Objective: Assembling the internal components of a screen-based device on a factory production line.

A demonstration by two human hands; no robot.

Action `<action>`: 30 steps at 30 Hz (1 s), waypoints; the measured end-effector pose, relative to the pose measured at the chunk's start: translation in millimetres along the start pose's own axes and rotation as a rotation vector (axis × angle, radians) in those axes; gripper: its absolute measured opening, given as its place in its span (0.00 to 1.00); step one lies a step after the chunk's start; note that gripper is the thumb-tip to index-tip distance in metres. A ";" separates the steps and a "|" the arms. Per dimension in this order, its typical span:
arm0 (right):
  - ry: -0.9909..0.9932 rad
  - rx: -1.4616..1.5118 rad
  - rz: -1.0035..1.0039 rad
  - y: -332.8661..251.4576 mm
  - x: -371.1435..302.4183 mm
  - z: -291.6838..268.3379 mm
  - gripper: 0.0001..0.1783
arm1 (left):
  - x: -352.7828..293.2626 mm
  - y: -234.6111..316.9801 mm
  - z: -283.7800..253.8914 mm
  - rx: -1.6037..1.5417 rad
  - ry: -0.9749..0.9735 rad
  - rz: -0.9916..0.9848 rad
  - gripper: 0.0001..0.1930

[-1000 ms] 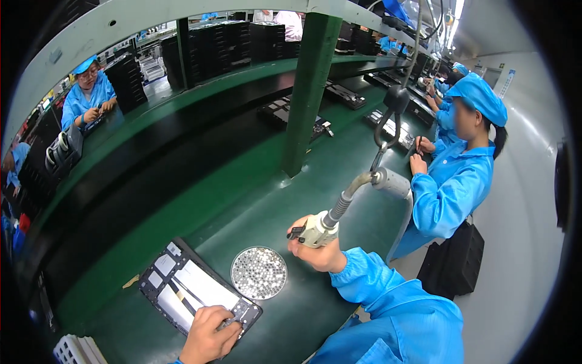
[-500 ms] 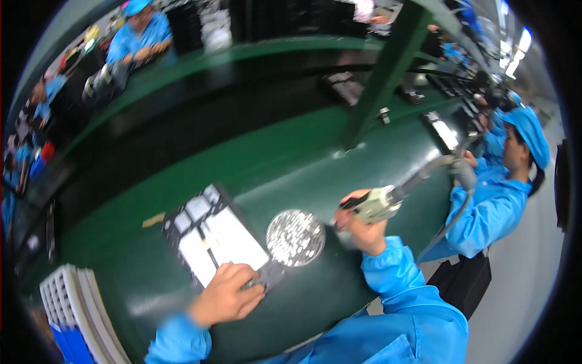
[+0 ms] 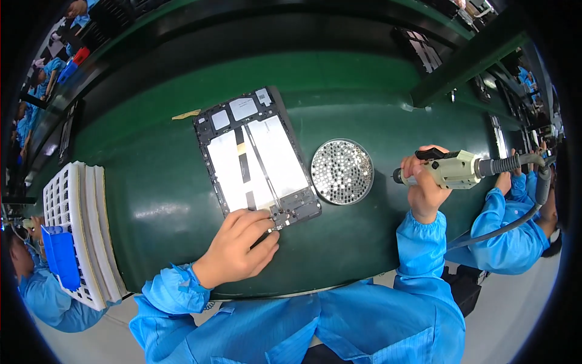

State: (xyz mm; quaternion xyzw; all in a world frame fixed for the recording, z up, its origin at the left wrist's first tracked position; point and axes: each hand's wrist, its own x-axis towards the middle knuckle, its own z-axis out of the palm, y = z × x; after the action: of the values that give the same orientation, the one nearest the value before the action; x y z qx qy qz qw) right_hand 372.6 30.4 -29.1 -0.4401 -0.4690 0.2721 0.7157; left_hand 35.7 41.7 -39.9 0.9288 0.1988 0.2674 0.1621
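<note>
An opened tablet [image 3: 282,155] lies on the green bench, with pale battery panels, dark ribbon strips and a circuit board along its near end. My left hand [image 3: 239,249] grips its near edge with bent fingers over the board's left part; the fingertips are partly hidden. To the right of the tablet sits a round dish [image 3: 342,171] of small shiny metal pieces, too small to name. My right hand [image 3: 426,182] is closed around a pale green power screwdriver [image 3: 458,169]. The driver is held sideways above the bench, its black nose toward the dish.
A grey hose [image 3: 512,227] runs from the driver down past a co-worker's blue sleeve [image 3: 500,212]. White grid trays [image 3: 88,242] with a blue bin [image 3: 62,259] stand at the left. A green post [image 3: 467,57] rises at the back right. A yellowish strip [image 3: 186,114] lies beyond the tablet.
The view has swung down and to the right, and is sharper. My left hand stays at the tablet's near edge; my right still holds the screwdriver, now levelled more sideways.
</note>
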 end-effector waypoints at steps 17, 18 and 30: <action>0.041 -0.040 0.011 -5.9 -0.1 -2.9 0.16 | 66.2 -75.8 -10.9 0.504 0.102 -0.139 0.12; 0.056 -0.013 0.025 -7.4 -1.9 -3.5 0.16 | 75.0 -94.7 -12.7 0.534 0.133 -0.155 0.12; 0.118 0.009 0.069 -4.5 4.1 -7.9 0.17 | 164.8 -67.1 -45.8 -0.030 0.454 -0.044 0.03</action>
State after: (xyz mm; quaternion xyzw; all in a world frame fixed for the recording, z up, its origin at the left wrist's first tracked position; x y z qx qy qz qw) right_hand 381.3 28.6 -24.7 -0.4680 -0.4093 0.2725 0.7343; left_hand 119.3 184.0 40.8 0.8377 0.2462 0.4690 0.1330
